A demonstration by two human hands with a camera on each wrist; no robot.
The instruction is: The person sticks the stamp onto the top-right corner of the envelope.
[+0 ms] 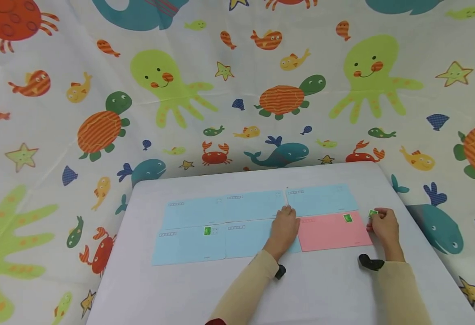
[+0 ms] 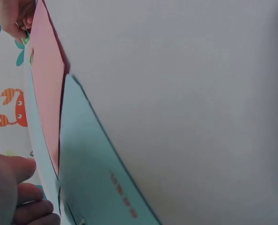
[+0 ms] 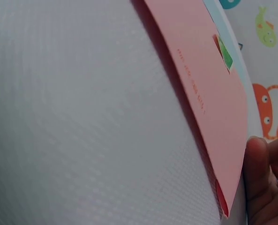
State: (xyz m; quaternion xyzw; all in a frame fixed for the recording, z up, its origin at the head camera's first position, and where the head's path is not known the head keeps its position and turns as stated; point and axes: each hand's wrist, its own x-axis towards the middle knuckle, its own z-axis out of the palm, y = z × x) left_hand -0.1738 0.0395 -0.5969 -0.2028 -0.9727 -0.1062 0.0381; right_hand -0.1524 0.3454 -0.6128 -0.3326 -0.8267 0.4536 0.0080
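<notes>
My right hand [image 1: 386, 229] pinches a small green postage stamp [image 1: 372, 213] just off the right edge of a pink envelope [image 1: 330, 237]. Another green stamp [image 1: 348, 218] lies on that envelope's upper right corner; the right wrist view shows it with one edge lifted. My left hand [image 1: 286, 228] reaches over the lower middle blue envelope [image 1: 243, 243], its fingertips near the seam where the blue and pink envelopes meet. In the left wrist view the left fingers [image 2: 33, 211] are loosely bent, with the thumb apart from them.
Two rows of envelopes lie edge to edge on the white table [image 1: 322, 289]. Blue envelopes [image 1: 192, 212] fill the back row. The front left blue envelope [image 1: 184, 248] bears a green stamp [image 1: 207, 230]. A sea-animal print curtain [image 1: 237, 90] hangs behind the table.
</notes>
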